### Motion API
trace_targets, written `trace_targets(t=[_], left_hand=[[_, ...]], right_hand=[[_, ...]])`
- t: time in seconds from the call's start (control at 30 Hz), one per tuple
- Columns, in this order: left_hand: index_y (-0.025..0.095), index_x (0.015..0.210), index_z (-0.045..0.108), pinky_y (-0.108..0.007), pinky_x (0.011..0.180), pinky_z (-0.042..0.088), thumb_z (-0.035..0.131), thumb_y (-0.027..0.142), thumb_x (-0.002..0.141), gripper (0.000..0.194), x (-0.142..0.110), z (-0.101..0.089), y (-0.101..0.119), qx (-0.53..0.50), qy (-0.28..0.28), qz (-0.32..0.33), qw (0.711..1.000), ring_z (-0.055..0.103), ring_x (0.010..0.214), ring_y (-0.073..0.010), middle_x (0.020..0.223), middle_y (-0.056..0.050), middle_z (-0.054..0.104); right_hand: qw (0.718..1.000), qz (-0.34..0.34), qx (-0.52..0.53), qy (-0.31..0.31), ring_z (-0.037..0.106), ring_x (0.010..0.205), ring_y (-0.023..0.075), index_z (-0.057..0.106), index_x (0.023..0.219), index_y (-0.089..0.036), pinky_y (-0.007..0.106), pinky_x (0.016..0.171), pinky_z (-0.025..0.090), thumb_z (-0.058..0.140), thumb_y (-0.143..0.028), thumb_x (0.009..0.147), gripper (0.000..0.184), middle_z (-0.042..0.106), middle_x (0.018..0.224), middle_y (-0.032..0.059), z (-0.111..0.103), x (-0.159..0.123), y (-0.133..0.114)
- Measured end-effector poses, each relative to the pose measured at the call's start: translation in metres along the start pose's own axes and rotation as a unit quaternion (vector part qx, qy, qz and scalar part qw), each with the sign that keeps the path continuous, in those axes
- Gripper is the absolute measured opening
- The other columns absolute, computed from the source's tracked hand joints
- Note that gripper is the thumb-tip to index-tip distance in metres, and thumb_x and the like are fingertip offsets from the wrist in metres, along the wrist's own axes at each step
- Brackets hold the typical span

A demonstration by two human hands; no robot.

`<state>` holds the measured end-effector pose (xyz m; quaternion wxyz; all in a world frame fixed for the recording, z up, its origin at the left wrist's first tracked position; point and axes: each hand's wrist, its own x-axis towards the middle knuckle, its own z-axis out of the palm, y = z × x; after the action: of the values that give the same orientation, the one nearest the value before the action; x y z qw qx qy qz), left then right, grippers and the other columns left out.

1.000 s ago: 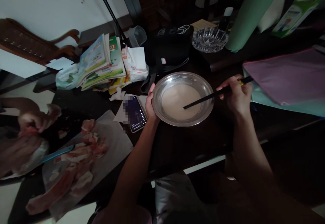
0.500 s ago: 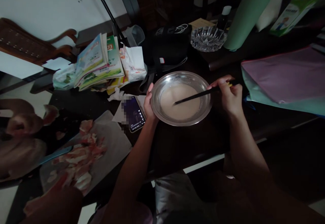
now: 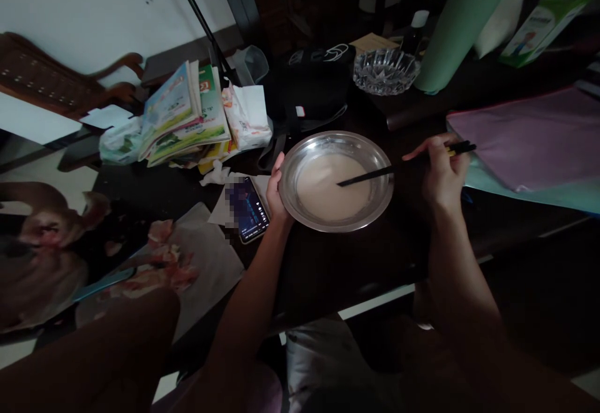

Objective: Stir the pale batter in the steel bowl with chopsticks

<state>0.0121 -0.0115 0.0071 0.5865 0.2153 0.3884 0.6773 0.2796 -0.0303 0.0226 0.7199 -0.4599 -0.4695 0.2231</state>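
A shiny metal bowl (image 3: 335,224) stands on the dark table, holding a pale, milky batter (image 3: 323,191). My left hand (image 3: 276,189) grips the bowl's left rim, fingers along the outside. Right of the bowl, my right hand (image 3: 443,166) is closed around dark chopsticks (image 3: 368,175) with yellowish marks near their upper ends. Their tips dip into the batter near its middle. A lit phone (image 3: 248,208) lies just left of my left hand, on white paper.
At left, another person's arm (image 3: 107,344) reaches over a cutting board (image 3: 206,263) with raw meat pieces (image 3: 173,260) and a blue-handled knife (image 3: 105,283). Behind are stacked books (image 3: 187,119), a tissue pack (image 3: 246,116), a black bag (image 3: 309,88) and a glass dish (image 3: 385,72). A pink-and-green folder (image 3: 529,138) lies right.
My right hand has moved right with the chopsticks, and their tips have shifted right in the batter. The other person's arm now covers more of the board. My left hand stays on the bowl.
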Motion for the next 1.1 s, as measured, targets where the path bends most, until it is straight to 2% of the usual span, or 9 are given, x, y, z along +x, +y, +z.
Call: trace_targets(t=[0.07, 0.2, 0.4, 0.57, 0.67, 0.73, 0.9, 0.97, 1.1], left_hand=[[0.023, 0.108, 0.073, -0.028, 0.108, 0.044, 0.047, 0.020, 0.094, 0.030, -0.0006, 0.0009, 0.0006, 0.000, 0.003, -0.004, 1.000, 0.064, 0.118, -0.0161, 0.116, 0.000, 0.075], [0.024, 0.107, 0.074, -0.027, 0.106, 0.045, 0.047, 0.019, 0.093, 0.030, -0.0008, 0.0020, 0.0009, 0.006, 0.017, -0.006, 1.000, 0.062, 0.122, -0.0169, 0.115, 0.000, 0.075], [0.023, 0.108, 0.074, -0.030, 0.111, 0.043, 0.048, 0.020, 0.092, 0.030, -0.0001, -0.0004, -0.0001, -0.007, -0.001, -0.004, 1.000, 0.060, 0.127, -0.0186, 0.121, -0.001, 0.074], [0.024, 0.111, 0.073, -0.032, 0.110, 0.043, 0.054, 0.024, 0.088, 0.030, 0.0013, -0.0024, -0.0009, 0.008, -0.004, 0.000, 1.000, 0.061, 0.126, -0.0196, 0.121, -0.001, 0.074], [0.025, 0.109, 0.073, -0.031, 0.109, 0.044, 0.056, 0.026, 0.088, 0.028, 0.0015, -0.0016, -0.0005, 0.024, -0.002, 0.006, 1.000, 0.060, 0.128, -0.0201, 0.120, 0.000, 0.074], [0.024, 0.111, 0.072, -0.032, 0.109, 0.042, 0.050, 0.023, 0.093, 0.028, 0.0008, -0.0002, 0.0005, 0.031, 0.000, 0.003, 1.000, 0.057, 0.131, -0.0190, 0.118, 0.001, 0.075], [0.024, 0.112, 0.069, -0.033, 0.111, 0.038, 0.039, 0.019, 0.099, 0.034, -0.0001, 0.0003, 0.0019, 0.017, -0.014, -0.003, 1.000, 0.055, 0.132, -0.0185, 0.113, 0.004, 0.075], [0.025, 0.112, 0.069, -0.033, 0.112, 0.036, 0.039, 0.019, 0.099, 0.033, 0.0002, -0.0010, 0.0014, 0.027, -0.022, -0.002, 0.999, 0.053, 0.134, -0.0183, 0.117, 0.005, 0.074], [0.026, 0.111, 0.069, -0.034, 0.115, 0.036, 0.039, 0.019, 0.099, 0.034, -0.0003, -0.0020, 0.0007, 0.026, -0.025, 0.000, 0.999, 0.055, 0.131, -0.0176, 0.118, 0.006, 0.074]], right_hand=[[0.999, 0.022, 0.022, -0.017, 0.061, 0.054, 0.0135, 0.062, 0.073, -0.025, 0.032, 0.061, 0.049, 0.067, -0.049, 0.089, 0.029, 0.061, 0.060, -0.0049, -0.0003, -0.0012, 0.0004], [0.993, 0.055, 0.015, -0.106, 0.067, 0.064, 0.0176, 0.067, 0.077, -0.026, 0.035, 0.066, 0.052, 0.065, -0.048, 0.090, 0.026, 0.065, 0.063, -0.0016, 0.0040, -0.0049, -0.0015], [1.000, 0.006, 0.017, -0.006, 0.061, 0.054, 0.0138, 0.063, 0.074, -0.025, 0.032, 0.060, 0.049, 0.068, -0.050, 0.087, 0.029, 0.061, 0.064, -0.0041, 0.0022, -0.0001, -0.0021], [0.996, 0.035, -0.003, -0.088, 0.066, 0.062, 0.0168, 0.066, 0.076, -0.025, 0.034, 0.067, 0.053, 0.064, -0.049, 0.090, 0.027, 0.063, 0.061, -0.0022, 0.0063, -0.0037, -0.0055], [0.999, 0.004, 0.003, -0.034, 0.066, 0.062, 0.0159, 0.066, 0.077, -0.025, 0.033, 0.065, 0.051, 0.066, -0.046, 0.089, 0.024, 0.065, 0.067, -0.0024, 0.0048, -0.0025, -0.0046], [1.000, -0.002, 0.014, -0.002, 0.063, 0.055, 0.0140, 0.065, 0.074, -0.024, 0.032, 0.060, 0.049, 0.065, -0.045, 0.089, 0.026, 0.063, 0.065, -0.0033, 0.0031, -0.0013, -0.0038], [0.996, 0.024, 0.001, -0.087, 0.065, 0.061, 0.0162, 0.068, 0.078, -0.025, 0.035, 0.068, 0.053, 0.064, -0.047, 0.090, 0.026, 0.064, 0.062, -0.0021, 0.0062, -0.0036, -0.0048], [0.997, 0.014, -0.005, -0.072, 0.067, 0.065, 0.0168, 0.068, 0.080, -0.025, 0.035, 0.069, 0.053, 0.065, -0.048, 0.089, 0.025, 0.067, 0.068, -0.0015, 0.0066, -0.0035, -0.0044], [1.000, 0.002, 0.012, -0.016, 0.063, 0.055, 0.0149, 0.065, 0.077, -0.027, 0.034, 0.061, 0.050, 0.066, -0.049, 0.088, 0.025, 0.064, 0.067, -0.0030, 0.0044, -0.0025, -0.0035]])
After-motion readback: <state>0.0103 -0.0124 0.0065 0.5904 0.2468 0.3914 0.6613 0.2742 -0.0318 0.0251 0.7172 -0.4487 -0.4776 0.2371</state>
